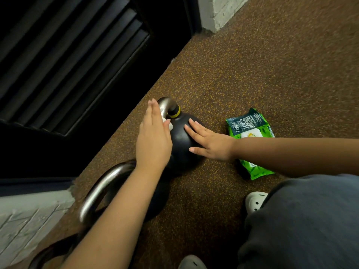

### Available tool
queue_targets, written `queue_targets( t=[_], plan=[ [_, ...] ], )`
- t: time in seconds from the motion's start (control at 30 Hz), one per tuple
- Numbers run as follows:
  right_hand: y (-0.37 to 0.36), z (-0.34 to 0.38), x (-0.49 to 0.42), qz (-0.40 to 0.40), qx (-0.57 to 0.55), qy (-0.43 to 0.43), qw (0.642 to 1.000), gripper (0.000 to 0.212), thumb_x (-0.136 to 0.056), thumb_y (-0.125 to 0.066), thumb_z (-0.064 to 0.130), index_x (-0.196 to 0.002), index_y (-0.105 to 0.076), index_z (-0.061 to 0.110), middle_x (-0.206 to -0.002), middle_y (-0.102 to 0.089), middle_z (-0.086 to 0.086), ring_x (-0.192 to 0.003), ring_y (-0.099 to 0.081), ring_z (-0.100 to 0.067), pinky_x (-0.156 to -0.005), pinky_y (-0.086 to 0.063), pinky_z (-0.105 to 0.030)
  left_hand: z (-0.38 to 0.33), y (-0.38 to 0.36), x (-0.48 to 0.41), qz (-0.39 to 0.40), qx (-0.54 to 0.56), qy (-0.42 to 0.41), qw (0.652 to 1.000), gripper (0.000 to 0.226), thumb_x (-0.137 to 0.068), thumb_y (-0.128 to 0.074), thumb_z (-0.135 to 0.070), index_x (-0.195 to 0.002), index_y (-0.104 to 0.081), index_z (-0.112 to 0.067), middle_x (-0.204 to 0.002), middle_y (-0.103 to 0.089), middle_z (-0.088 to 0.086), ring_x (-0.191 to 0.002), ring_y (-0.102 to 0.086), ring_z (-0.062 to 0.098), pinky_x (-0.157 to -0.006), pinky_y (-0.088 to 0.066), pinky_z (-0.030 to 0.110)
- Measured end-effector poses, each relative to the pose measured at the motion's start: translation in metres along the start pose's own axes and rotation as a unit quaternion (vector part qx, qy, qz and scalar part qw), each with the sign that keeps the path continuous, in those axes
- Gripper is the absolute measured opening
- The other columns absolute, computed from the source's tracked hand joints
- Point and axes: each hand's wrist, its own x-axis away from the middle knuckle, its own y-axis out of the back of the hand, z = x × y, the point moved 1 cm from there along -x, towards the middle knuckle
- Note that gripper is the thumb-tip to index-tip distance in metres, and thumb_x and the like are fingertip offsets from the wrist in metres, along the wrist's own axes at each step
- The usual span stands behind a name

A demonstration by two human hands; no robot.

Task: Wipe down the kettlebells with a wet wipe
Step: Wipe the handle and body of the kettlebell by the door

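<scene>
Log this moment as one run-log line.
step: wiping | left grip: presses white wet wipe on black round kettlebell | right grip: flat on kettlebell body | green wipes pack: on speckled floor

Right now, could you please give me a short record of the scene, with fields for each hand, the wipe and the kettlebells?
left hand: flat, pressing the wet wipe against the far kettlebell by its handle
right hand: flat on that kettlebell's body
near kettlebell: below the left forearm
wipe pack: on the floor, partly beneath the right forearm
</scene>
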Motion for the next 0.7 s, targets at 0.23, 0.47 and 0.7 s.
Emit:
queue_targets(
  t=[0.23, 0.47, 0.7],
  plan=[
    [0.005, 0.008, 0.001, 0.023, 0.001, -0.03, 0.999, 0.076, -0.097, -0.035, 0.046, -0.148, 0.014, 0.018, -0.155, 0.024, -0.008, -0.143, 0.021, -0.02, -0.119, 0.004, -0.036, 0.006, -0.006, 0.037, -0.004, 0.038, 0.028, 0.999, 0.066, -0.097, -0.037, -0.03, -0.15, -0.003, -0.008, -0.158, -0.01, 0.012, -0.143, -0.02, 0.027, -0.113, -0.024, 0.032],
    [0.027, 0.025, 0.004, 0.08, 0.003, -0.074, 0.994, 0.074, -0.098, -0.032, 0.049, -0.149, 0.011, 0.017, -0.156, 0.02, -0.009, -0.146, 0.011, -0.023, -0.12, -0.002, -0.039, 0.01, -0.001, 0.071, 0.039, 0.12, 0.069, 0.99, 0.07, -0.1, -0.038, -0.021, -0.149, 0.011, -0.014, -0.159, 0.0, 0.008, -0.141, -0.024, 0.018, -0.11, -0.029, 0.029],
    [0.058, 0.047, 0.027, 0.109, 0.054, -0.07, 0.99, 0.073, -0.097, -0.027, 0.053, -0.15, 0.008, 0.018, -0.159, 0.007, -0.008, -0.146, -0.01, -0.023, -0.119, -0.009, -0.035, 0.038, 0.0, 0.118, 0.166, 0.193, 0.145, 0.956, 0.071, -0.102, -0.031, -0.019, -0.142, 0.027, -0.027, -0.156, -0.017, 0.008, -0.127, -0.04, 0.013, -0.108, -0.033, 0.035]
  ],
)
